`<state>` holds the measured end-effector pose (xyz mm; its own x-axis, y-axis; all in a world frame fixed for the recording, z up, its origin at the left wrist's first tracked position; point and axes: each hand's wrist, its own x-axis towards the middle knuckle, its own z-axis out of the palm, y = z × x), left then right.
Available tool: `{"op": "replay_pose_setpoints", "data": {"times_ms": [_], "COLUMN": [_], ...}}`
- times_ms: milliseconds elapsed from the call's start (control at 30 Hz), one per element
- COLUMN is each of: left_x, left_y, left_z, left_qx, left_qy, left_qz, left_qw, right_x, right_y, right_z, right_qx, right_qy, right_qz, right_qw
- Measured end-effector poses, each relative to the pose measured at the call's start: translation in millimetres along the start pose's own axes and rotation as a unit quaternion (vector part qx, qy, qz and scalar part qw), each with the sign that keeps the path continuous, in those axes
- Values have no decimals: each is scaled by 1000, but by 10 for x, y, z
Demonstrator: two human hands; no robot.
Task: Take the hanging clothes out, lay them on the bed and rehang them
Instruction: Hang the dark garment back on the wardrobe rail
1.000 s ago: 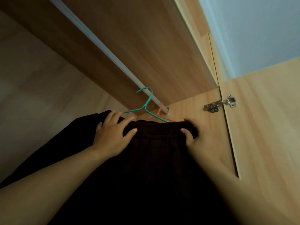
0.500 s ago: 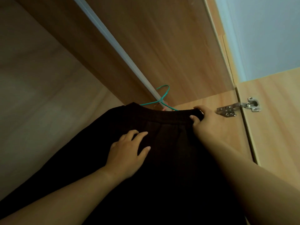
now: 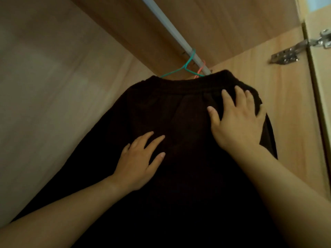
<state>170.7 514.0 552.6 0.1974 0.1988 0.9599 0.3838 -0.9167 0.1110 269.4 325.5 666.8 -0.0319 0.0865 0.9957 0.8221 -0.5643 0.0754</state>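
A: Head view first. Where is the garment?

B: The dark garment hangs inside the wardrobe, filling the frame from centre down to six o'clock. Its gathered top edge sits just under the rail, which runs from twelve o'clock down toward the middle.

A: What holds it up?

B: A teal hanger hooks over the rail; its wire arms vanish behind the cloth's top edge. An orange hanger is just beside it at its three o'clock, mostly hidden.

A: And the hands?

B: The left hand lies flat on the cloth below centre, fingers spread apart, gripping nothing. The right hand lies higher, toward two o'clock, fingers splayed on the fabric just below the gathered band. Its far fingers reach the garment's right edge, where the cloth bunches; I cannot tell whether they curl round that edge.

A: How much room round the sides?

B: At nine o'clock, bare back panel shows beside the garment's left edge. At three o'clock the side panel stands near the right edge, a narrow strip of wood showing between them. The door hinge sits at two o'clock, apart from the cloth.

A: Above?

B: The top board is close over the rail.
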Motion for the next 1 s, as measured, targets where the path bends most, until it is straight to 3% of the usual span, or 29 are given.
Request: {"op": "replay_pose_setpoints", "data": {"times_ms": [167,433,600,867,1000], "left_x": [-515,-1576,-2184,-3144,-3592], "left_y": [25,42,177,422,551], "left_z": [-78,54,103,185,258], "left_qx": [-22,15,-82,-219,-323], "left_qy": [-15,-118,-180,-247,-306], "left_qz": [-1,34,9,-36,-81], "left_qw": [1000,992,980,943,892], "right_x": [-1199,-2853,-3545,-4381,-4755], "right_y": [-71,-88,-25,84,103], "right_z": [221,117,-318,-936,-1078], "right_qx": [-8,-29,-9,-38,34], "right_qy": [-65,-217,-287,-209,-211], "right_qz": [-48,-46,-20,99,151], "right_qw": [997,975,958,972,965]}}
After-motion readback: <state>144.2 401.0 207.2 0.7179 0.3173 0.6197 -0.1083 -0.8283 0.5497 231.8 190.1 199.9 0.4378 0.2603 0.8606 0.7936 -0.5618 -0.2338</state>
